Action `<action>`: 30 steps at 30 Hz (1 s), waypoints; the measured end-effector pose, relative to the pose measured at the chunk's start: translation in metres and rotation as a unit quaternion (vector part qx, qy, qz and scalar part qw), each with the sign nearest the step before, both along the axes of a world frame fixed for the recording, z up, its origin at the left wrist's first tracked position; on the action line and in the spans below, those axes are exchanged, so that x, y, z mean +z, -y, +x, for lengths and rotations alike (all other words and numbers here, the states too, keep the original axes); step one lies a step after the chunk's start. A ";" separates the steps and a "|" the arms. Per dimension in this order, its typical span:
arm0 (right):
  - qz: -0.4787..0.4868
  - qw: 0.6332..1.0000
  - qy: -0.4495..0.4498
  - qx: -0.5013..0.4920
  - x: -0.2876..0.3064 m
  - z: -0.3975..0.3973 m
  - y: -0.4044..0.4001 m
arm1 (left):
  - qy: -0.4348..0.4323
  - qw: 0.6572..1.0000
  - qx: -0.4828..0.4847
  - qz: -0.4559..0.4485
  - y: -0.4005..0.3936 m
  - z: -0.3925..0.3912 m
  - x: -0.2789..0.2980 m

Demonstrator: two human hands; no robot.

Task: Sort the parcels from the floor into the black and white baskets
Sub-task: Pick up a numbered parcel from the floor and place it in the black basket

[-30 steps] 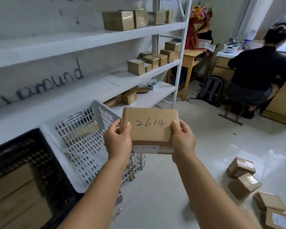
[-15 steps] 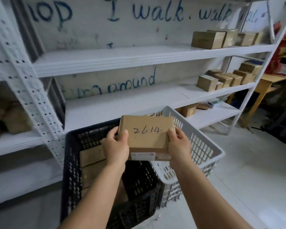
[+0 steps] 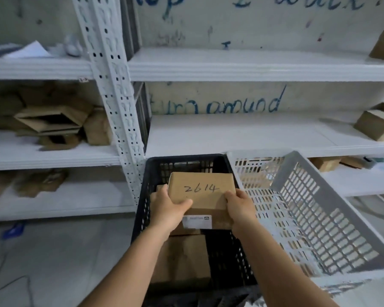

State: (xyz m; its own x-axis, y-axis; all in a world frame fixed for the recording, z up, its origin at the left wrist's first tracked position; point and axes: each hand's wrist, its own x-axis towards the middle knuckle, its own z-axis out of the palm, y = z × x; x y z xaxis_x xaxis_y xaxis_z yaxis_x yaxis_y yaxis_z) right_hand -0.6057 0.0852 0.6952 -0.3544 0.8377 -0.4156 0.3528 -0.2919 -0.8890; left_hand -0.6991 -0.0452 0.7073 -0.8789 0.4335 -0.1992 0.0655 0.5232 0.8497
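Left hand (image 3: 167,204) and right hand (image 3: 238,207) grip the parcel (image 3: 201,191) by its short ends, level above the black basket (image 3: 142,209).

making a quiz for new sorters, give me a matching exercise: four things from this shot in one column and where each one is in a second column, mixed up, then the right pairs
Things
1. parcel marked 2614
2. white basket
3. black basket
4. flattened cardboard

Places
A. on the left shelf unit, middle level
B. in front of the shelves, right of the perforated white post
C. held by the left hand and right hand above the black basket
D. tilted, right of the black basket

Pairs: 1-C, 2-D, 3-B, 4-A
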 end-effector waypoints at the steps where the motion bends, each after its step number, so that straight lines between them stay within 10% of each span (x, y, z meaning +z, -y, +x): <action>1: -0.011 1.000 0.013 0.016 -0.009 -0.009 -0.006 | 0.000 1.000 -0.003 -0.007 -0.002 -0.006 -0.005; 30: -0.103 0.989 0.068 0.081 -0.140 -0.188 -0.076 | -0.150 0.919 -0.107 -0.350 -0.093 -0.158 -0.133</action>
State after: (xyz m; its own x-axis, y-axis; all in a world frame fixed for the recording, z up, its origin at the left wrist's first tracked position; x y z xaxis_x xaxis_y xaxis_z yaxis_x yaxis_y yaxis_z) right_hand -0.7935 0.1614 0.5550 -0.4061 0.6666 -0.6251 0.5219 -0.3923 -0.7574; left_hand -0.8574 0.0482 0.5744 -0.8495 0.4606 -0.2574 0.4062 0.8822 0.2381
